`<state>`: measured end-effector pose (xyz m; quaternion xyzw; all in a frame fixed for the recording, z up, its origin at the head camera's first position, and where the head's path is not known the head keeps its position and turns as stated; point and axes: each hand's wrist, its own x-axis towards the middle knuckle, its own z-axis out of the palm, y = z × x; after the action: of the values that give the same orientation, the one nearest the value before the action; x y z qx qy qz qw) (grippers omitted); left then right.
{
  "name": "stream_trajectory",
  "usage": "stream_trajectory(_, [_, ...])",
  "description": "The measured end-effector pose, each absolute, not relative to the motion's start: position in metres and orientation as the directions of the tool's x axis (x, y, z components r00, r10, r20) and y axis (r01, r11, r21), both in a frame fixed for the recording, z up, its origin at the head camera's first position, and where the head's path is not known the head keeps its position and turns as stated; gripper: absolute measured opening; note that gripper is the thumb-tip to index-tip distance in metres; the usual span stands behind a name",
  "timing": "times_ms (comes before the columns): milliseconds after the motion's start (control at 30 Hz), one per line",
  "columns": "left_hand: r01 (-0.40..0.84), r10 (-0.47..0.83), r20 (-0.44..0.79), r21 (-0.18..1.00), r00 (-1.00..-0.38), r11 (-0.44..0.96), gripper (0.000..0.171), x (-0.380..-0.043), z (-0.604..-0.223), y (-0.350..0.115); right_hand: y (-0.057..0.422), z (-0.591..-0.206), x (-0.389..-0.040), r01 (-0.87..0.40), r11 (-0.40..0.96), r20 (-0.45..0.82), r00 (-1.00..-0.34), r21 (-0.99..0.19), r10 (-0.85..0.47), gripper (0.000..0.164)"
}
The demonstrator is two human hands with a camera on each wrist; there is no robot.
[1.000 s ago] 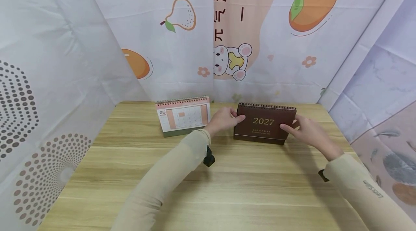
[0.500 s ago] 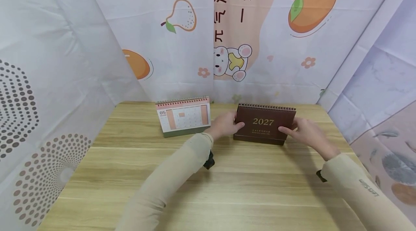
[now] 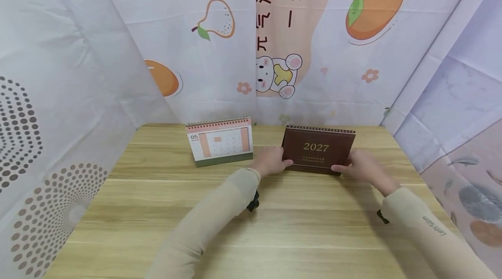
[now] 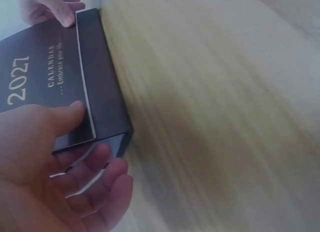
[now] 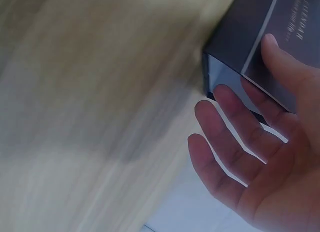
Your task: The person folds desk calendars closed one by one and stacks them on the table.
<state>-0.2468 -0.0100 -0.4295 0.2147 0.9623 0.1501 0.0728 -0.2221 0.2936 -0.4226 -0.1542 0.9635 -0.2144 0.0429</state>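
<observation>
A dark brown desk calendar (image 3: pixel 317 139) with gold "2027" lettering stands tent-like on the wooden table, its spiral binding on top. My left hand (image 3: pixel 271 161) is at its lower left corner. In the left wrist view that thumb (image 4: pixel 67 117) lies on the front cover while the fingers reach in behind it at the open side. At the lower right corner, my right hand (image 3: pixel 362 166) pinches the cover likewise. Its thumb (image 5: pixel 280 59) presses the front near the bottom edge and the index finger is tucked behind, the other fingers spread loosely beside the side opening.
Left of the brown calendar stands a second desk calendar (image 3: pixel 221 141), white and pink with a green base, opened at month 05. Both are near the back of the wooden table (image 3: pixel 274 226). Printed cloth (image 3: pixel 157 17) hangs behind and at both sides.
Both hands have slid down the sides of the brown calendar, from its middle to its lower corners, thumbs staying on the front. Both calendars stay in place.
</observation>
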Motion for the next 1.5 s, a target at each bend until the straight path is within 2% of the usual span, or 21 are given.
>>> stream_trajectory(233, [0.390, 0.416, -0.093, 0.214, -0.905, 0.896, 0.043, -0.245, -0.443, -0.009, 0.292, -0.431, -0.220, -0.270, 0.873, -0.047, -0.948, -0.406, -0.315, 0.032])
stream_trajectory(467, [0.346, 0.389, -0.121, 0.275, -0.913, 0.897, 0.038, -0.244, -0.445, -0.007, 0.293, -0.433, -0.221, -0.279, 0.870, -0.040, -0.946, -0.406, -0.322, 0.031])
stream_trajectory(733, [0.345, 0.391, -0.113, 0.295, -0.913, 0.891, 0.035, -0.243, -0.441, -0.010, 0.296, -0.430, -0.221, -0.296, 0.860, -0.027, -0.941, -0.416, -0.338, 0.028])
stream_trajectory(900, [0.368, 0.408, -0.089, 0.290, -0.908, 0.883, 0.035, -0.243, -0.437, -0.012, 0.297, -0.425, -0.222, -0.268, 0.853, -0.040, -0.947, -0.448, -0.318, 0.028])
stream_trajectory(1100, [0.398, 0.440, -0.077, 0.309, -0.895, 0.864, 0.034, -0.244, -0.427, -0.017, 0.296, -0.413, -0.222, -0.287, 0.831, 0.004, -0.946, -0.477, -0.324, 0.026])
stream_trajectory(1300, [0.407, 0.457, -0.086, 0.332, -0.885, 0.851, 0.032, -0.236, -0.411, -0.023, 0.295, -0.400, -0.219, -0.326, 0.817, 0.033, -0.935, -0.476, -0.353, 0.028])
stream_trajectory(1500, [0.438, 0.474, -0.052, 0.303, -0.879, 0.846, 0.035, -0.226, -0.401, -0.032, 0.290, -0.391, -0.214, -0.368, 0.820, 0.061, -0.923, -0.438, -0.381, 0.023])
